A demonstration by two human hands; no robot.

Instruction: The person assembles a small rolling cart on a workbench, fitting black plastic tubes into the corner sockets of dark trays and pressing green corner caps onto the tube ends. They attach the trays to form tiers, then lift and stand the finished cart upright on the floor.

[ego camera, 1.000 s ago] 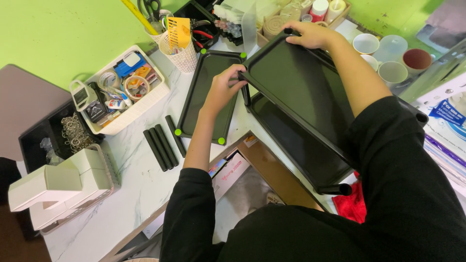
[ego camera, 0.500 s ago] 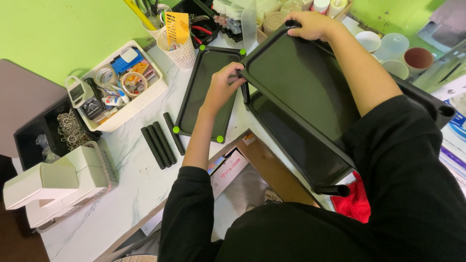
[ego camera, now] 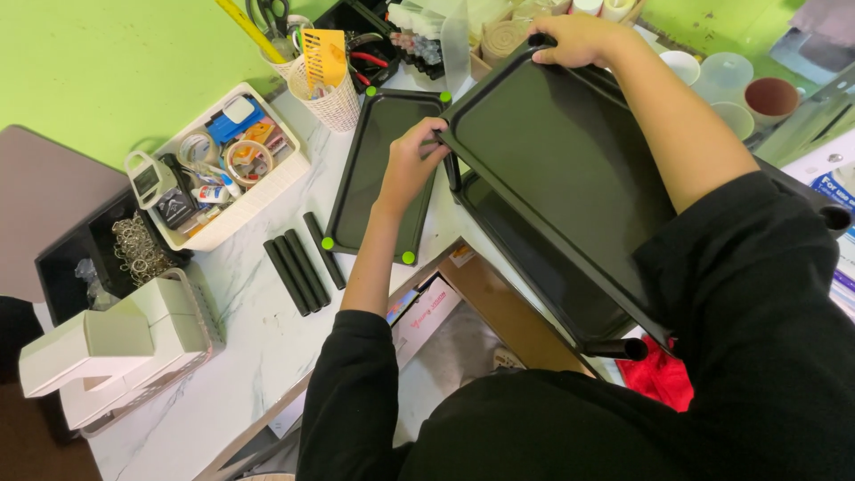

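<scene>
The person is holding a black tray (ego camera: 570, 169) tilted, lifted off the marble table (ego camera: 258, 356), right of centre. The left hand (ego camera: 411, 160) is gripping the tray's left corner, fingers curled over the rim. The right hand (ego camera: 579, 37) is clamping the far corner, fingers wrapped over the edge, thumb side partly hidden. A second black tray (ego camera: 525, 258) is sitting just under the held one, joined to it by a black tube post (ego camera: 614, 348) sticking out at the near corner; another post end (ego camera: 835, 217) is showing at the right.

A third black tray (ego camera: 378, 178) is lying flat on the table just left of the left hand, green caps (ego camera: 409, 257) showing at its corners. Four loose black tubes (ego camera: 301, 263) are lying side by side to its left, near the table edge. Further left a white basket (ego camera: 267, 183) is holding tape rolls and small supplies. A white woven cup (ego camera: 331, 105) with a yellow comb-like tool is standing at the far end of the flat tray. A white device (ego camera: 116, 347) is sitting in a wire basket at the near left. Cups and bowls (ego camera: 739, 85) are standing far right. A brown cardboard box (ego camera: 508, 312) is lying on the floor below the trays.
</scene>
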